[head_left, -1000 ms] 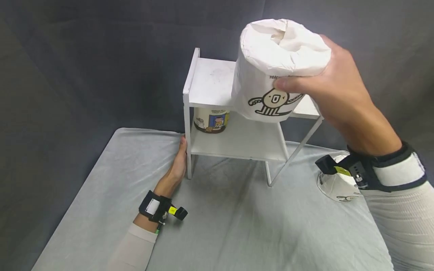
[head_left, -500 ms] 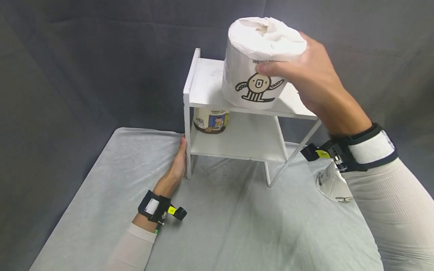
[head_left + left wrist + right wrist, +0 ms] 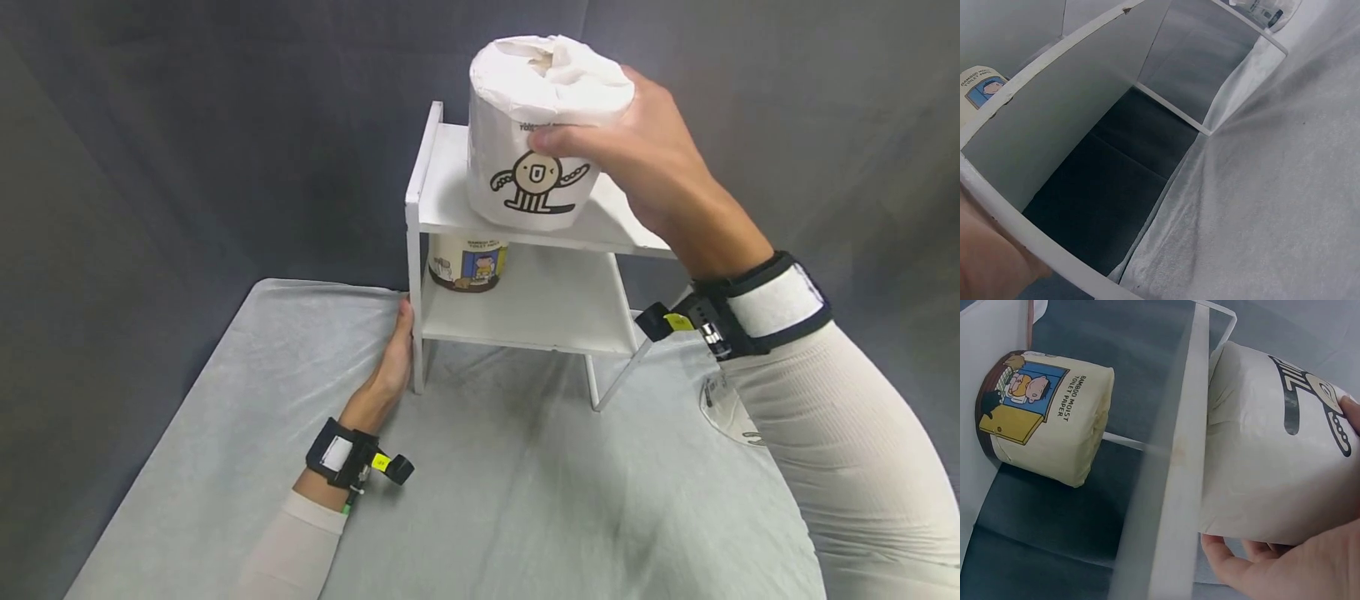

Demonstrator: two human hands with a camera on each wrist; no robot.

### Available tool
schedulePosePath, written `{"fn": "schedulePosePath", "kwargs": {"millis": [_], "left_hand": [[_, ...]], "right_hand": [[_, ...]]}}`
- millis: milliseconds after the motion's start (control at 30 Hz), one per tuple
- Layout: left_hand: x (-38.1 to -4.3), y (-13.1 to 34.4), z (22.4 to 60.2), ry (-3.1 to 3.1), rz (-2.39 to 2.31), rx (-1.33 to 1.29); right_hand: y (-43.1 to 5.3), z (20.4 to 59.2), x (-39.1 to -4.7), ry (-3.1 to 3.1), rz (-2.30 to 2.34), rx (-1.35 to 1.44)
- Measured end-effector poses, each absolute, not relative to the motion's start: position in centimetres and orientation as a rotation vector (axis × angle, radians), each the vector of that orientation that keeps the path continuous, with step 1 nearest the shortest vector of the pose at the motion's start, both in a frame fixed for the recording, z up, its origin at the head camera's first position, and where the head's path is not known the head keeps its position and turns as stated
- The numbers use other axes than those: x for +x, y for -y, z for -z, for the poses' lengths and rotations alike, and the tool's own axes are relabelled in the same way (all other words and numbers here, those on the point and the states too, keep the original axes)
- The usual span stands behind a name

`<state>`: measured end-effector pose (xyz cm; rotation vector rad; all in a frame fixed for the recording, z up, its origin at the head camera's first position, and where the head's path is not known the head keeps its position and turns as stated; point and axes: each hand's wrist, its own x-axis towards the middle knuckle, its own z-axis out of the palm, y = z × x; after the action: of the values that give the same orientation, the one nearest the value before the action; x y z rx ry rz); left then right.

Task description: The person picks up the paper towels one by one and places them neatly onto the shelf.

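Note:
My right hand [image 3: 648,158] grips a white paper-wrapped toilet roll [image 3: 495,187] with a cartoon figure on it. The thumb lies across the front and fingers curl round the far side. The roll stands upright at the left part of the upper board [image 3: 626,217] of a small white shelf; in the right wrist view its base is right at the board. My left hand [image 3: 388,367] rests against the outside of the shelf's left leg [image 3: 418,350], its thumb pointing up; most of the fingers are hidden. In the left wrist view no fingertips come round inside the frame.
A cream toilet roll [image 3: 1066,419] with a cartoon print stands on the lower board [image 3: 540,308] at left. Another white roll [image 3: 723,404] lies on the grey cloth [image 3: 525,500] at right, partly behind my sleeve. A dark backdrop [image 3: 225,125] hangs behind the shelf.
My right hand has carried the white toilet roll leftward and slightly back over the upper board. My left hand stays at the shelf leg.

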<state>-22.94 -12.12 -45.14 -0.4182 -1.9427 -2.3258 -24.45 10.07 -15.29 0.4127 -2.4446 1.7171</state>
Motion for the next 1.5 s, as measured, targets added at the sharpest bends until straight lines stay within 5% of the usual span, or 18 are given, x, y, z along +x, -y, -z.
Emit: {"fn": "schedulePosePath", "kwargs": {"millis": [1500], "left_hand": [[-23.1,11.6,45.5,1.975,2.337,-0.382]], "right_hand": [[-7.9,16.1,-28.8,2.484,-1.931,0.42]]}}
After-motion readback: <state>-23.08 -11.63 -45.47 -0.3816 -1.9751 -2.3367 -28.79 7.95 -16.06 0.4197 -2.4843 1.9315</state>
